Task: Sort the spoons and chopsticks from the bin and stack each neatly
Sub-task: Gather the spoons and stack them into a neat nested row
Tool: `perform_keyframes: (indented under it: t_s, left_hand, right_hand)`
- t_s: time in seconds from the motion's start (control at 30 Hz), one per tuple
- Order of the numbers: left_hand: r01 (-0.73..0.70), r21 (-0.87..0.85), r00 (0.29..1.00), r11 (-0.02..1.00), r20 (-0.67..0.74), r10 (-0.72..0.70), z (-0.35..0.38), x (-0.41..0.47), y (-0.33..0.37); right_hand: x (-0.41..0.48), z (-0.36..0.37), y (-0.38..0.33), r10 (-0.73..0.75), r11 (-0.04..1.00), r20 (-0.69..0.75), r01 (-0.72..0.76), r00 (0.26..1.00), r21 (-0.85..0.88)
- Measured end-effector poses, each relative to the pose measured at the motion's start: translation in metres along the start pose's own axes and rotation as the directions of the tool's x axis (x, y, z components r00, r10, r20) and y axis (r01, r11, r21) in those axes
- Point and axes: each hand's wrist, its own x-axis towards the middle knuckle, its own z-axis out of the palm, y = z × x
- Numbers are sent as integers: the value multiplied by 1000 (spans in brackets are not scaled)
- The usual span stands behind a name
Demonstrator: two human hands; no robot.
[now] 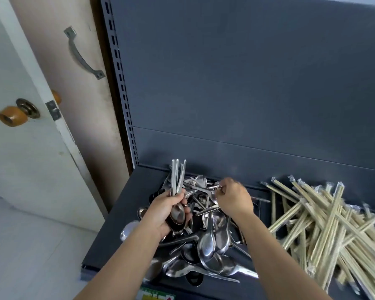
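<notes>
A bundle of spoons (177, 176) is gripped in the left hand (169, 210), fingers curled round it, handles up, above the loose spoon pile (206, 241) on the dark shelf (115, 230). One spoon handle (214, 187) at the pile's far side is pinched by the right hand (234, 198). Wrapped chopsticks (318, 226) are heaped further right, apart from the spoons.

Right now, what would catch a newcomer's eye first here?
A tangled pile of metal spoons fills the middle of the dark shelf, with a loose heap of wrapped chopsticks to its right. The left hand grips a bundle of spoons, handles up, while the right hand pinches a single spoon in the pile.
</notes>
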Motion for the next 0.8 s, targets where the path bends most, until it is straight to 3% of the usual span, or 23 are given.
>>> perform_keyframes:
  t_s: [0.07,0.13,0.33,0.5,0.6,0.8]
  left_hand:
    - [5,-13,1000,1000,0,-5,3,3,-1]
    - [4,-14,1000,1000,-5,-5,6,5,-2]
    - [4,11,1000,1000,-27,-4,6,8,-4]
    - [-15,14,999,1000,-34,16,6,11,0]
    - [-56,0,998,998,-31,56,8,12,3]
    - [-151,-102,988,983,0,152,16,14,1]
  right_hand:
    - [-1,9,11,62,998,147,-58,987,-28]
    - [-3,16,13,84,996,161,-82,983,-19]
    - [4,18,9,40,994,107,-28,993,-107]
    - [4,19,6,-127,977,-86,110,988,-182]
    - [4,11,0,-43,997,-225,56,973,51]
    - [-13,-4,-34,-138,827,-148,196,979,527]
